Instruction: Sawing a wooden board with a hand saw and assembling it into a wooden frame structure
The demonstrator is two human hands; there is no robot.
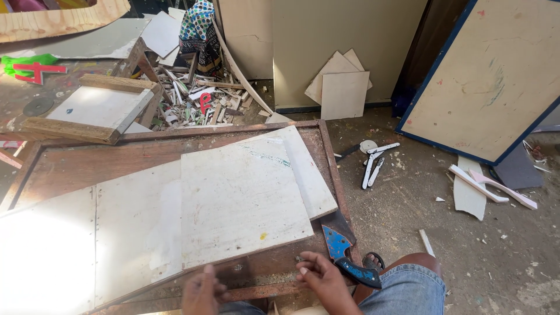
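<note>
My left hand [202, 290] hovers over the near rim of a rusty metal-framed table [70, 166], fingers curled and holding nothing. My right hand [322, 280] rests by the near right corner of that table, fingers loosely bent and empty. Just right of it lies a saw with a blue blade and dark blue handle [349, 256], touching or almost touching my fingers. A white square board [242, 195] lies on the table in front of both hands, on top of other white panels [137, 224]. My knee in blue denim shorts [408, 286] is at the lower right.
A wooden-framed white box [96, 109] sits at the table's far left. Scrap wood and offcuts [198, 93] pile up behind. A large blue-edged board [496, 76] leans at the right. White tools [373, 163] and strips [490, 186] lie on the dusty floor.
</note>
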